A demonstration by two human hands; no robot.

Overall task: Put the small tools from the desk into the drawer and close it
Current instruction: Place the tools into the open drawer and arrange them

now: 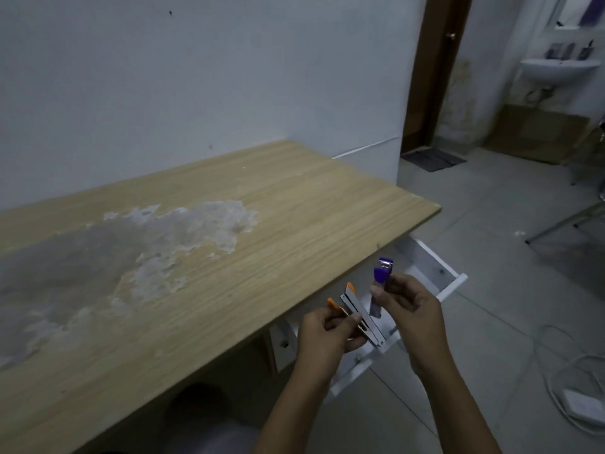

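Observation:
My left hand grips an orange stapler, hinged open so its metal strip shows. My right hand holds a purple stapler upright. Both hands hover just off the front right edge of the wooden desk, above the white drawer, which is pulled open beneath the desktop. My hands and the staplers hide most of the drawer's inside.
The desktop has a large worn, peeling patch at left. A lower white drawer front with a knob sits under the desk. White cables and an adapter lie on the tiled floor at right. A metal chair leg stands beyond.

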